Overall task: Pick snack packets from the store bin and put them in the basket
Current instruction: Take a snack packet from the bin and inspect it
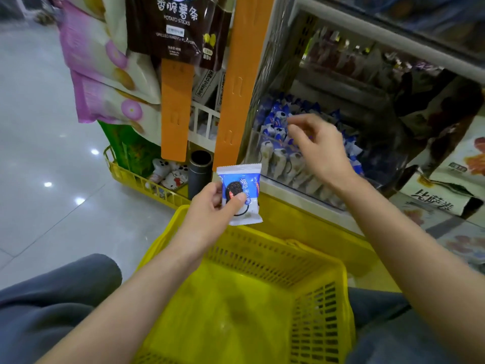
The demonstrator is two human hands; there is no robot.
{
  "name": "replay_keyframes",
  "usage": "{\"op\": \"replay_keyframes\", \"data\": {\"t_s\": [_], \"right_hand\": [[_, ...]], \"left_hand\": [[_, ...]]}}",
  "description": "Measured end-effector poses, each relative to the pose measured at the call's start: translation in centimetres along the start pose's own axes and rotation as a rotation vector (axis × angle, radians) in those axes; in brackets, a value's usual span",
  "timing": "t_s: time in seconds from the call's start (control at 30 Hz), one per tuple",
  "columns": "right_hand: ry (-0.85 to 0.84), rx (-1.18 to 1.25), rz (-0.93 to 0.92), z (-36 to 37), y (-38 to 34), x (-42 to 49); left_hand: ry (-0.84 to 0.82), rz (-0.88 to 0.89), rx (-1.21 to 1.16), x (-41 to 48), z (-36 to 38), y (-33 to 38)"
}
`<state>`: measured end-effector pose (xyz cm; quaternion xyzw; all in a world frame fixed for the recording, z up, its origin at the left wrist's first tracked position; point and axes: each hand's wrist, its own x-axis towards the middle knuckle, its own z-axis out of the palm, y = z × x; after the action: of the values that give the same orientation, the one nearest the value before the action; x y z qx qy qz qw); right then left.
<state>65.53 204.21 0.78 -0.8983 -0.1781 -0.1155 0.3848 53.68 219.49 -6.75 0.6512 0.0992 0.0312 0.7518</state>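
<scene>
My left hand grips a blue and white snack packet with a dark cookie printed on it, held upright above the far rim of the yellow basket. The basket sits on my lap and holds nothing I can see. My right hand hovers over the clear store bin, which is full of the same blue and white packets. Its fingers are apart and curled, fingertips near the top packets, with nothing in them.
Two orange hanging strips and bags of potato sticks and purple snacks hang left of the bin. A low yellow rack with small toys and a dark tube stands below. Boxed snacks lie at right.
</scene>
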Motion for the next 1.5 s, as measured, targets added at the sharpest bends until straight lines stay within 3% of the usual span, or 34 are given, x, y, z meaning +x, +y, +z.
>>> {"op": "replay_keyframes", "data": {"t_s": [0.23,0.43,0.53,0.67,0.8,0.9,1.03,1.1,1.2,1.37,1.5], "right_hand": [[-0.419,-0.399,0.164,2.6,0.9,7.8],[-0.448,-0.556,0.149,4.1,1.5,9.1],[-0.399,-0.395,0.202,3.5,1.9,9.0],[-0.109,-0.043,0.333,1.7,1.7,7.6],[0.178,0.295,0.211,-1.1,-0.6,3.8],[0.087,0.514,0.215,-2.4,-2.0,-0.9],[-0.254,0.583,0.427,-1.2,-1.7,-7.4],[-0.315,0.635,0.508,-0.3,-1.2,-9.8],[-0.308,0.704,0.584,0.6,-0.6,-11.9],[-0.267,0.570,0.543,0.7,0.3,-13.2],[-0.196,0.546,0.477,0.3,0.8,-13.1]], "left_hand": [[0.043,0.000,-0.035,1.2,-0.4,0.2],[0.066,0.035,-0.035,1.4,-0.4,0.5],[0.080,0.036,-0.044,1.4,-0.5,0.5],[0.105,0.015,-0.057,1.5,-0.4,0.5],[0.101,-0.051,-0.066,1.4,0.1,0.7],[0.074,-0.144,-0.126,1.1,0.4,0.4],[0.032,-0.239,-0.139,0.3,1.5,-0.4],[0.002,-0.318,-0.164,-0.5,2.5,-0.6],[-0.135,-0.457,-0.273,-1.6,3.0,-1.1],[-0.382,-0.414,-0.259,-2.3,3.1,-1.6],[-0.347,-0.276,-0.154,-2.5,3.7,-1.6]]}}
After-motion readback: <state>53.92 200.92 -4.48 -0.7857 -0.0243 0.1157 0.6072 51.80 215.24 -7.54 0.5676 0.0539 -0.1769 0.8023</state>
